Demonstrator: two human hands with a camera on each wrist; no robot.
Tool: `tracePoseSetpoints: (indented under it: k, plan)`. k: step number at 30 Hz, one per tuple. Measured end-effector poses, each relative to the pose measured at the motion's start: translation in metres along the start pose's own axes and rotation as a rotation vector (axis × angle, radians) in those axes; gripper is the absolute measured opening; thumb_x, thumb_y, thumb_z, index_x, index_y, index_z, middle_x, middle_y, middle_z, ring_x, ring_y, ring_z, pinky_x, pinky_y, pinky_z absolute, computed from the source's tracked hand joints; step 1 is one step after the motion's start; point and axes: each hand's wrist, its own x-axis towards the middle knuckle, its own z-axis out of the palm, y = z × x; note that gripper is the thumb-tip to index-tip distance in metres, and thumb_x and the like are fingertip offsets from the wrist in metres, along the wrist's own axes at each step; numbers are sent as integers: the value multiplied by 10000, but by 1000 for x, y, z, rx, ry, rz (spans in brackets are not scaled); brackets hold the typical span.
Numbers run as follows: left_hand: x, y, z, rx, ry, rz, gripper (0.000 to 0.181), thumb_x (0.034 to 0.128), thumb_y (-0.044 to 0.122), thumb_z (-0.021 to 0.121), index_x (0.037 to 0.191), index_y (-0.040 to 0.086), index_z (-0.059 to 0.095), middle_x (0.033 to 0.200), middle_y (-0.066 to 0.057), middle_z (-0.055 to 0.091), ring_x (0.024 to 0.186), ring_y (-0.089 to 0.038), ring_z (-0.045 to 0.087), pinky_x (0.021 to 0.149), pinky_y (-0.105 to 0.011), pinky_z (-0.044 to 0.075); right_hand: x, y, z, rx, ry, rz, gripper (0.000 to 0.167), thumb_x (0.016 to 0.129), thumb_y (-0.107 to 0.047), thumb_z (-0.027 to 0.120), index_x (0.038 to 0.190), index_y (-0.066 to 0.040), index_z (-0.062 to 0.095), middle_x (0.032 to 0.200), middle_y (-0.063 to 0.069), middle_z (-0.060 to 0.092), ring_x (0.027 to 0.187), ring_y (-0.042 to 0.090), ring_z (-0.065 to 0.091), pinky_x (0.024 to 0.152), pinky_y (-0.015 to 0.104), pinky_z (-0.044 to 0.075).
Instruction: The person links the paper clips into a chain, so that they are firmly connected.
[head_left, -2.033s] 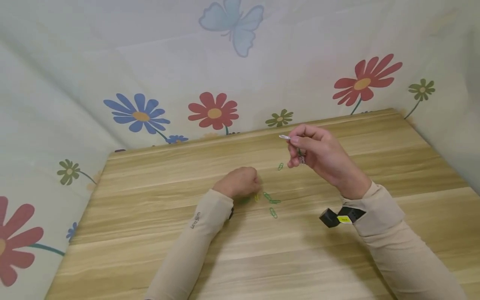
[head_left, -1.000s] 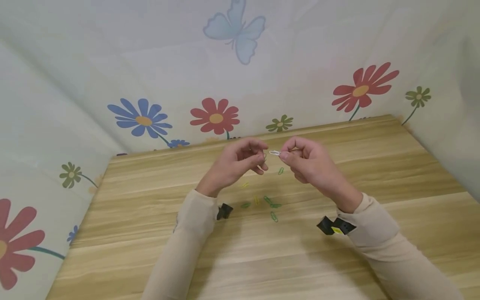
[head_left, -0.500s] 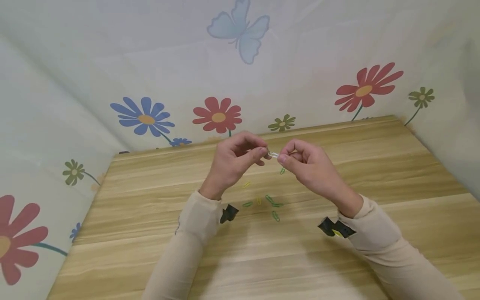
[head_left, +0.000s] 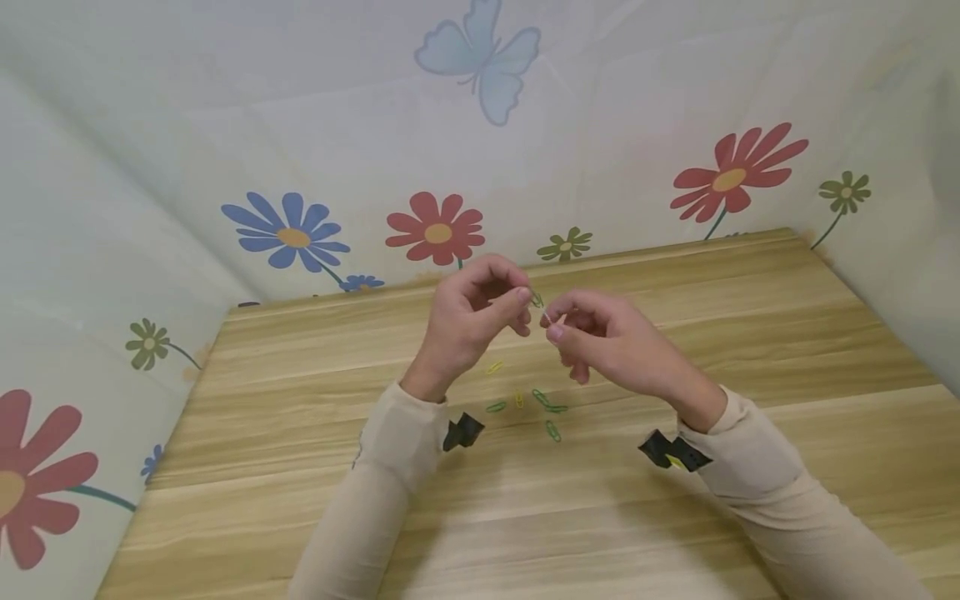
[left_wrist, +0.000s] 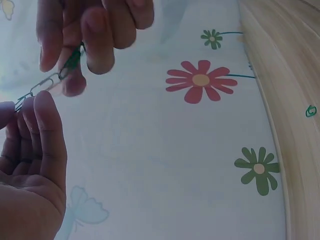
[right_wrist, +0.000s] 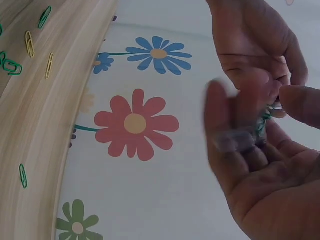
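Note:
In the head view, my left hand is raised above the table, pinching a green paper clip between thumb and index finger. Close beside it, my right hand pinches a white paper clip at its fingertips. The left wrist view shows a pale clip between the two hands, with a green clip at the right fingers; they look joined in a row. Green clips lie against my right fingers in the right wrist view, partly hidden and blurred.
On the wooden table below the hands lie loose paper clips: a yellow clip, another yellow clip, a green clip and several more green ones. A flower-printed cloth hangs behind the table's far edge.
My left hand has risen from the tabletop with a green clip and met my right hand. In the last half second, the right fingers shifted slightly down and the white clip tilted.

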Motion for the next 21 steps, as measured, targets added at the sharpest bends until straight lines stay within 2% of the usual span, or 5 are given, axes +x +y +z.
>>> tracePoseSetpoints:
  k: [3, 6, 13, 16, 21]
  plan:
    - [-1, 3, 3, 12, -13, -21, 119, 936, 14, 617, 991, -89, 597, 869, -124, 607, 632, -235, 577, 587, -349, 575, 1, 1, 1, -24, -3, -23, 250, 1021, -124, 598, 1250, -27, 631, 1055, 120, 683, 927, 241, 677, 830, 408, 567]
    - [-2, 6, 7, 34, -9, -53, 96, 941, 11, 631, 986, -72, 613, 882, -118, 612, 609, -244, 546, 552, -332, 552, 1, 2, 5, -11, 50, -72, 275, 1011, -121, 616, 1272, -36, 639, 1194, 94, 670, 1103, 216, 634, 964, 417, 514]
    - [-2, 9, 10, 74, 20, -94, 75, 940, 10, 658, 974, -50, 629, 873, -115, 635, 655, -246, 562, 536, -328, 552, 3, 3, 13, 93, 117, -137, 152, 994, -68, 622, 1129, -21, 674, 1061, 108, 689, 998, 299, 656, 875, 372, 542]
    - [-2, 9, 10, 66, 9, -82, 71, 943, 8, 651, 980, -49, 629, 859, -125, 637, 655, -260, 568, 534, -331, 546, 3, 5, 12, 201, 48, -109, 132, 1007, -58, 585, 1107, -23, 663, 1015, 132, 681, 940, 317, 667, 887, 392, 545]
    - [-2, 8, 9, 40, -24, -37, 77, 941, -12, 637, 994, -66, 619, 864, -128, 630, 604, -239, 545, 519, -326, 536, 4, 11, 9, 547, -111, -71, 173, 1043, -53, 455, 1042, -28, 627, 861, 101, 626, 775, 256, 651, 907, 457, 541]
